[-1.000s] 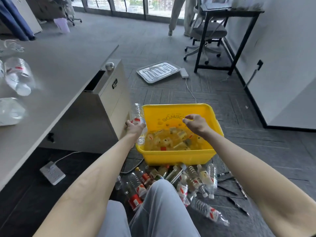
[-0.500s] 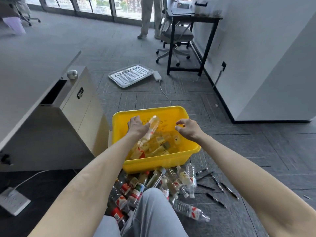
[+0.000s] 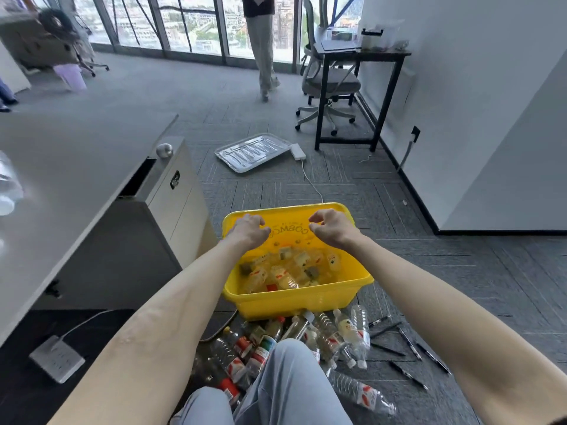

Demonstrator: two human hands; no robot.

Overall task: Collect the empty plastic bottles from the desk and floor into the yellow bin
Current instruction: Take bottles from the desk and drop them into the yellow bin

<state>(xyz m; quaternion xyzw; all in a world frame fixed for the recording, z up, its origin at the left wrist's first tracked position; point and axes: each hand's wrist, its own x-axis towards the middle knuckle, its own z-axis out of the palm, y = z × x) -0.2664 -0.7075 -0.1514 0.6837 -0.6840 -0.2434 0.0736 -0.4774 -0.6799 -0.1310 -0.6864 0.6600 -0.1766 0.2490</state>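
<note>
The yellow bin point(image 3: 294, 302) stands on the carpet in front of me with several clear plastic bottles point(image 3: 285, 271) lying inside it. My left hand point(image 3: 250, 231) hovers over the bin's left side, fingers curled and apart, holding nothing. Over the right side my right hand point(image 3: 333, 227) does the same, also with nothing in it. More bottles lie in a heap on the floor point(image 3: 334, 335) between the bin and my knee, and one lies apart at the lower right point(image 3: 362, 392). A bottle on the desk point(image 3: 7, 191) shows at the far left edge.
The grey desk point(image 3: 76, 185) and its drawer cabinet point(image 3: 178, 194) stand left of the bin. A power strip point(image 3: 56, 358) lies under the desk. Pens point(image 3: 411, 348) are scattered right of the bottles. Farther off are a metal tray point(image 3: 253, 151), an office chair point(image 3: 328, 84), a black table point(image 3: 362, 56) and a standing person point(image 3: 262, 41).
My left hand carried a bottle over the bin and let it go; the bottle now lies inside. Both hands have risen toward the bin's far rim, and the view has tilted up.
</note>
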